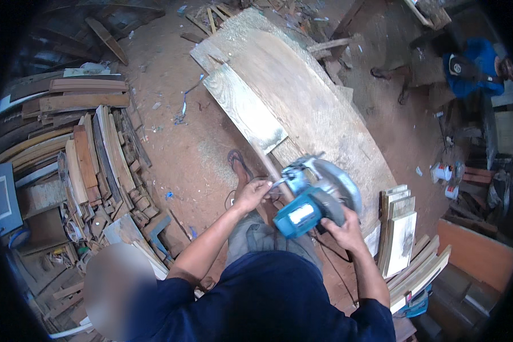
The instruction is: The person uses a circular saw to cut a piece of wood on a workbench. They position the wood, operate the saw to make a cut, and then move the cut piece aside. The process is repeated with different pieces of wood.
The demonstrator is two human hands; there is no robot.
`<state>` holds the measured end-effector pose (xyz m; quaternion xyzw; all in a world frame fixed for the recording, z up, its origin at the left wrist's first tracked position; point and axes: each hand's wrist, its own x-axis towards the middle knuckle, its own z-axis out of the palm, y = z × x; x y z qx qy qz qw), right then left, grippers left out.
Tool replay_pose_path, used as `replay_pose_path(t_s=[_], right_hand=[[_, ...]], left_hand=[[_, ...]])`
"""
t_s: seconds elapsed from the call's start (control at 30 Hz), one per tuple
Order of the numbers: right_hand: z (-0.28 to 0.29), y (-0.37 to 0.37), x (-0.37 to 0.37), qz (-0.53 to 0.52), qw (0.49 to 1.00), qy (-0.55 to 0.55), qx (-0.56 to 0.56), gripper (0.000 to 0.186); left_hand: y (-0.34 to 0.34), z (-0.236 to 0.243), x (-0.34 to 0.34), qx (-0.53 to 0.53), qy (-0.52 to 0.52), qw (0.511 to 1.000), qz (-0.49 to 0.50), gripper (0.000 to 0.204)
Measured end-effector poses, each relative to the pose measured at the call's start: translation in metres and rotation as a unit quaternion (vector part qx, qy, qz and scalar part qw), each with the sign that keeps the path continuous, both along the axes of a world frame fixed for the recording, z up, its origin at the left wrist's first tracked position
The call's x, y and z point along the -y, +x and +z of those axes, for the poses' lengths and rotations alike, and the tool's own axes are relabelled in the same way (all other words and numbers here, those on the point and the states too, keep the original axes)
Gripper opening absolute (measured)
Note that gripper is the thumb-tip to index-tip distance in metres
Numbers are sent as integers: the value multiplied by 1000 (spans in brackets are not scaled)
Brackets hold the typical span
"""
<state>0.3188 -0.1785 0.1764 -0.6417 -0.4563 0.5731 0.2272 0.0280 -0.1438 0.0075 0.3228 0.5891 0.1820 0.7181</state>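
Right hand [346, 231] grips a saw [300, 214] at the worktable [302, 97] amid stacked timber [85, 102].

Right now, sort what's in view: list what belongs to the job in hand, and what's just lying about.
In the job:
- circular saw, in the right grip
- pale board
- large wooden sheet under the board

Apparently just lying about:
- piled wood pieces, left
- white tub, right
- orange panel, right

One circular saw [300, 215], two hands [253, 196], center; one person [474, 67], upper right; two white tubs [441, 173], one orange panel [476, 254], right.
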Motion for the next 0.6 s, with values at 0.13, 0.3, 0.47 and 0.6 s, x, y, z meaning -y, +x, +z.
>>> replay_pose_path(t_s=[0.13,0.3,0.47,0.6], right_hand=[[-53,-37,12,66,997,40,23,42],[-100,-60,7,90,994,37,56,46],[-140,-72,9,102,979,118,135,51],[-150,-69,1,135,976,69,159,57]], left_hand=[[-13,-50,20,16,-84,992,92,43],[-34,-93,22,64,-127,976,166,28],[-35,-126,1,103,-107,970,193,26],[-34,-148,-8,132,-91,967,197,25]])
